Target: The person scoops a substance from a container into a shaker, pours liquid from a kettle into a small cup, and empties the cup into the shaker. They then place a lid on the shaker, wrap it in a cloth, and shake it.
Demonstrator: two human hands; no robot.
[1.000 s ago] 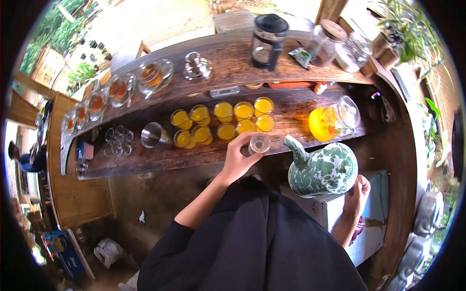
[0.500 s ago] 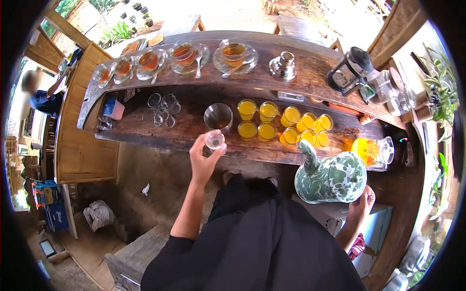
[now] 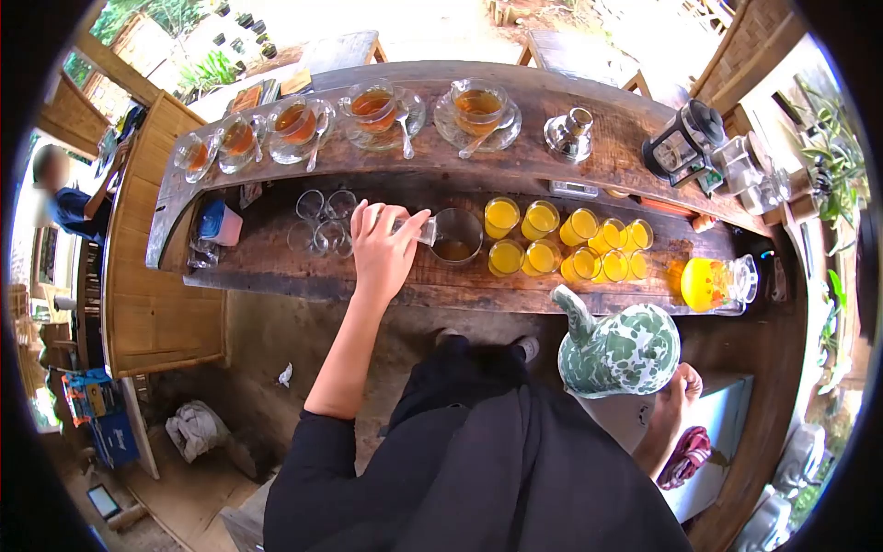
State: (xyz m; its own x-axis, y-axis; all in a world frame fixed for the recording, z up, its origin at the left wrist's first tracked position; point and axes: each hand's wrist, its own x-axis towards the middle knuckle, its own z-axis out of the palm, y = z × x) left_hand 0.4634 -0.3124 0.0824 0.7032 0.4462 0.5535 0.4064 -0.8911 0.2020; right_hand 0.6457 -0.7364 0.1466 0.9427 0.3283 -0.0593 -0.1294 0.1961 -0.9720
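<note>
My left hand (image 3: pixel 384 250) is closed round a small clear glass (image 3: pixel 425 230), tilted with its mouth at the rim of a wider glass vessel (image 3: pixel 456 236) that holds a little brown liquid. My right hand (image 3: pixel 679 391) grips the green and white speckled kettle (image 3: pixel 625 354) at its right side, in front of the counter. Several empty glasses (image 3: pixel 311 203) stand on the lower shelf left of my left hand. Several glasses of yellow-orange drink (image 3: pixel 540 219) stand in two rows to the right of the wide vessel.
Several cups of amber tea (image 3: pixel 373 106) on saucers line the upper counter (image 3: pixel 533 155), with a metal jigger (image 3: pixel 570 133) and a French press (image 3: pixel 682 143) farther right. A pitcher of orange liquid (image 3: pixel 717 283) stands at the lower shelf's right end. A person (image 3: pixel 78 207) is at far left.
My left hand has moved forward over the lower shelf and tipped the small glass toward the wide vessel. The kettle, still in my right hand, has shifted slightly.
</note>
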